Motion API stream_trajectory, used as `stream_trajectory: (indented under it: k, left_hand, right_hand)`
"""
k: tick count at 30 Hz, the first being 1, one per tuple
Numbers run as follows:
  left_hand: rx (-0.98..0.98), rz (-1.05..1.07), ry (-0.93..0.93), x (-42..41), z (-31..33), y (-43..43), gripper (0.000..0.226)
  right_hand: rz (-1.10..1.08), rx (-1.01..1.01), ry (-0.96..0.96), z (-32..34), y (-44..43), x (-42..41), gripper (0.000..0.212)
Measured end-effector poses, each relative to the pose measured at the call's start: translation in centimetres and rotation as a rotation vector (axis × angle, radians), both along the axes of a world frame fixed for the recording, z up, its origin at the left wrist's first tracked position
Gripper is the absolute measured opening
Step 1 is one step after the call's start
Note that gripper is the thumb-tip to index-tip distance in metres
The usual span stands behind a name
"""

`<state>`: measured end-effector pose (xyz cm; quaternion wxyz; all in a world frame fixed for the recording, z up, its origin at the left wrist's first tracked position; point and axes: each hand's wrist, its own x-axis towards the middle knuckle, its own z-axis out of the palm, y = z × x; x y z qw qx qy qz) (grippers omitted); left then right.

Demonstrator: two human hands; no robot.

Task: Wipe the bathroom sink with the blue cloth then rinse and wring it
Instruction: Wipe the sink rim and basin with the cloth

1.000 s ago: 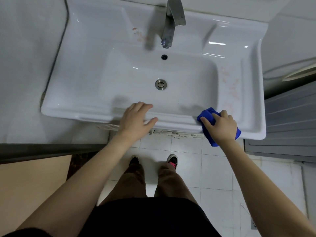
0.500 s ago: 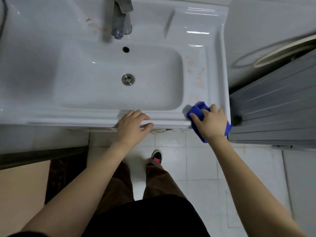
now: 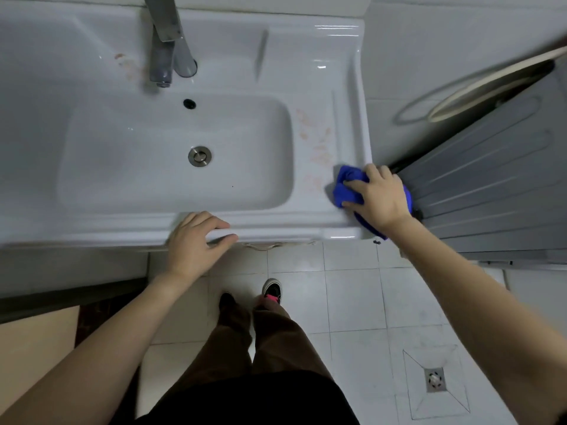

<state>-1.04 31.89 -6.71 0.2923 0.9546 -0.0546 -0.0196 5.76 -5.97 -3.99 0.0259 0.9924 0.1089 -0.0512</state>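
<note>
A white ceramic sink (image 3: pixel 325 87) fills the upper left, with a metal tap (image 3: pixel 164 41) at its back and a drain plug (image 3: pixel 199 155) in the basin. Reddish stains (image 3: pixel 319 142) mark the right ledge. My right hand (image 3: pixel 379 196) presses the bunched blue cloth (image 3: pixel 348 187) flat on the sink's front right corner, just below the stains; part of the cloth hangs over the edge under my wrist. My left hand (image 3: pixel 198 240) rests on the sink's front rim, fingers curled over it, holding nothing else.
A grey ribbed panel (image 3: pixel 491 185) stands right beside the sink's right edge, close to my right hand. A pale hose (image 3: pixel 491 84) loops above it. White floor tiles lie below, with a floor drain (image 3: pixel 435 380) at lower right. My shoes (image 3: pixel 271 289) stand under the sink.
My right hand has slid the blue cloth from the front rim up onto the right ledge toward the stains. The view has shifted right and closer. My left hand stays on the front rim.
</note>
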Motion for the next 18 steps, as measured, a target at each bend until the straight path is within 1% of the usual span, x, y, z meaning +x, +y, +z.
stream_trajectory:
  k: [3, 5, 8, 10, 13, 16, 17, 18]
  left_hand:
    - [-0.012, -0.007, -0.009, 0.2, -0.3, 0.4, 0.030]
    - [-0.002, -0.014, -0.027, 0.2, -0.4, 0.3, 0.030]
    - [-0.002, -0.026, -0.056, 0.0, -0.3, 0.1, 0.028]
    - [0.004, -0.024, -0.056, -0.1, 0.0, 0.0, 0.028]
    - [0.019, -0.025, -0.058, -0.1, 0.2, 0.0, 0.027]
    - [0.026, -0.034, -0.086, -0.1, 0.1, -0.1, 0.027]
    - [0.025, -0.038, -0.097, -0.2, -0.1, -0.1, 0.026]
    - [0.026, -0.048, -0.110, -0.2, -0.3, 0.0, 0.026]
  right_hand:
    - [-0.135, -0.002, -0.055, -0.6, 1.4, 4.9, 0.039]
    - [-0.180, -0.010, -0.080, -0.6, 2.1, 5.2, 0.038]
    - [-0.095, -0.028, -0.105, -0.9, 2.9, 1.5, 0.042]
    - [-0.025, 0.017, -0.065, -0.7, 2.8, -1.0, 0.047]
    - [0.090, 0.210, 0.076, 0.0, 3.4, -2.3, 0.054]
    - [0.168, 0.372, 0.238, -1.1, 5.6, -1.1, 0.057]
    - [0.206, 0.398, 0.227, -1.8, 6.3, -0.3, 0.056]
    - [0.231, 0.403, 0.174, -2.8, 6.8, 0.8, 0.055]
